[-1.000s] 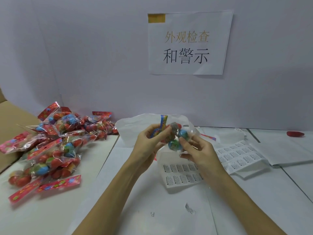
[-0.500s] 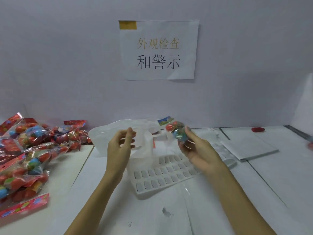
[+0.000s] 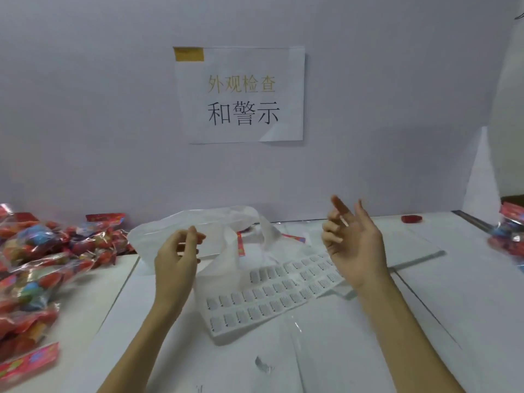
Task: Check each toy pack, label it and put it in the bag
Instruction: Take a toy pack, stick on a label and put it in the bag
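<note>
A white translucent plastic bag (image 3: pixel 226 222) lies open at the middle back of the table. My left hand (image 3: pixel 178 259) is at its front rim, fingers curled, and seems to pinch the thin plastic. My right hand (image 3: pixel 351 239) is raised to the bag's right, fingers spread, holding nothing. Red header strips of toy packs (image 3: pixel 241 245) show through and beside the bag. A heap of toy packs (image 3: pixel 37 265), clear wrappers with red and blue balls, covers the left of the table. A label sheet (image 3: pixel 278 293) with rows of small stickers lies in front of the bag.
More blurred toy packs (image 3: pixel 507 234) sit at the far right edge. A small red object (image 3: pixel 411 218) lies at the back right. A paper sign (image 3: pixel 241 95) hangs on the wall. A loose sticker scrap (image 3: pixel 262 364) lies near the front.
The toy pack my right hand held has left it, and that hand now stands open and raised. My left hand stays at the bag's rim. The view has swung right.
</note>
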